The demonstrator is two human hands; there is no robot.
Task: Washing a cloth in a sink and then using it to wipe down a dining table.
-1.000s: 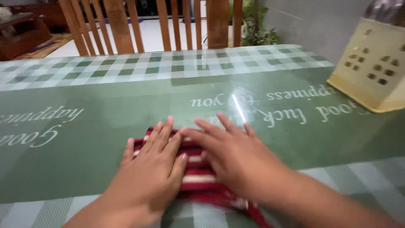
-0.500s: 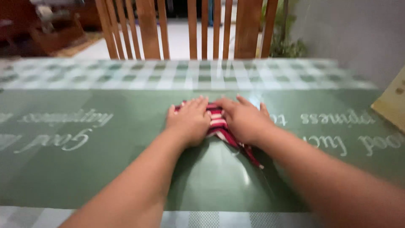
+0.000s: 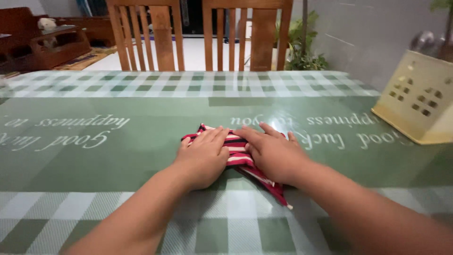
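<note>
Right now a red-and-white striped cloth [image 3: 236, 150] is lying folded near the middle of the green table [image 3: 141, 156], with a narrow tail trailing toward five o'clock. Both hands are pressing it flat: the left hand [image 3: 204, 158] is covering its nine o'clock half, the right hand [image 3: 271, 153] its three o'clock half, fingers spread moderately and laid flat, gripping nothing.

From the cloth outward, the tabletop is looking glossy and slick, so the bundle could slide under the palms if the push is going sideways rather than down, and the fold could be opening again. The loose tail at five o'clock is sitting outside both palms; it seems likely to drag or bunch and spoil the neat edges.

Farther out, at two o'clock, a cream cutlery holder [image 3: 417, 106] is standing well apart, so a knock seems unlikely. At twelve o'clock two wooden chairs [image 3: 198, 35] are standing behind the table.
</note>
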